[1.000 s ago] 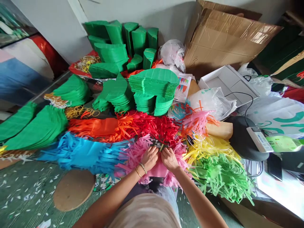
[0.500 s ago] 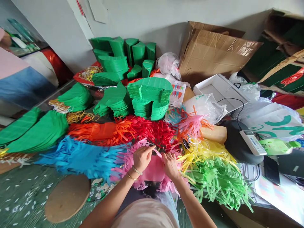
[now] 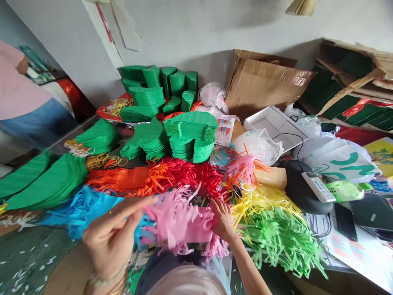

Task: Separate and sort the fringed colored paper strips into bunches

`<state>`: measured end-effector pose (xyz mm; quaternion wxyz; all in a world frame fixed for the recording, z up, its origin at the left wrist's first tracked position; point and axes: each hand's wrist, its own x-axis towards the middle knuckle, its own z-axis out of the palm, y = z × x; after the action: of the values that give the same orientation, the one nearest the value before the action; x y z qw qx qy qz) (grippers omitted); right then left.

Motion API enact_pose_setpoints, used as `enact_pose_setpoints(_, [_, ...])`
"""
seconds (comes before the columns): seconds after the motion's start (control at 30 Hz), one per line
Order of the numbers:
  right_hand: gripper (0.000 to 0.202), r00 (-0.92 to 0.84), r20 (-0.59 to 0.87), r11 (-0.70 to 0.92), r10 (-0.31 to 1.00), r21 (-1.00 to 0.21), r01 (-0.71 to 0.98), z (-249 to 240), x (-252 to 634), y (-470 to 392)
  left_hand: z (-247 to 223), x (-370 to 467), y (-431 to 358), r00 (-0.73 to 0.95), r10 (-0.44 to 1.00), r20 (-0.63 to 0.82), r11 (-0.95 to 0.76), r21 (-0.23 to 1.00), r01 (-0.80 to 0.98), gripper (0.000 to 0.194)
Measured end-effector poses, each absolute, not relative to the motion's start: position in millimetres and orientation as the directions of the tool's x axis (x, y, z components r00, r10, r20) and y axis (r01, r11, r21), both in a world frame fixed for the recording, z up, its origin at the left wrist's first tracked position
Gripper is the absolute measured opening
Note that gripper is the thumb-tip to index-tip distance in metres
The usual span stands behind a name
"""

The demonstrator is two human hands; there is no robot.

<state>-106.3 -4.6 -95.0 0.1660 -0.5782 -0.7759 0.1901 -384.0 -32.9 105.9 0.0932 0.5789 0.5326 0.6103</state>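
Observation:
My left hand (image 3: 115,233) is raised over the blue fringed paper (image 3: 82,211), near the camera and somewhat blurred, its fingers apart with nothing held. My right hand (image 3: 222,219) rests at the right end of the pink fringed paper (image 3: 175,219); its fingertips are partly lost among the strips, so any grip is unclear. Behind the pink paper lie red fringed paper (image 3: 196,176) and orange fringed paper (image 3: 123,179). To its right are yellow strips (image 3: 267,200) and light green strips (image 3: 285,241).
Stacks of green paper (image 3: 190,127) cover the back and left. A cardboard box (image 3: 267,86), a white box (image 3: 276,127), plastic bags (image 3: 337,157), a black phone (image 3: 346,221) and a label-bearing white device (image 3: 317,186) stand right. A person (image 3: 27,90) is at far left.
My left hand has left the pink paper, moving left and nearer the camera, its fingers now spread. My right hand stays near the same spot. The view has tilted up slightly.

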Motion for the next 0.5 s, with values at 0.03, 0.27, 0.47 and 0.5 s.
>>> enact_pose_setpoints(0.03, [0.085, -0.262, 0.047, 0.249, 0.964, -0.506, 0.826, -83, -103, -4, 116, -385, -39, -0.089, 0.793, 0.603, -0.482, 0.710, 0.514, 0.024])
enact_pose_setpoints(0.27, [0.032, -0.285, 0.203, 0.310, 0.937, -0.859, 0.408, 58, -97, -23, 85, -349, -42, 0.359, 0.750, 0.556, -0.660, 0.590, 0.465, 0.033])
enact_pose_setpoints(0.47, [0.021, -0.318, 0.067, 0.124, 0.946, -0.979, 0.162, 69, -149, -49, 60, -337, -44, 0.292, 0.745, 0.600, -0.657, 0.582, 0.480, 0.038])
enact_pose_setpoints(0.5, [0.022, -0.272, 0.052, 0.088, 0.961, -0.988, 0.124, 62, -156, -52, 59, -337, -46, 0.266, 0.784, 0.561, -0.614, 0.636, 0.467, 0.036])
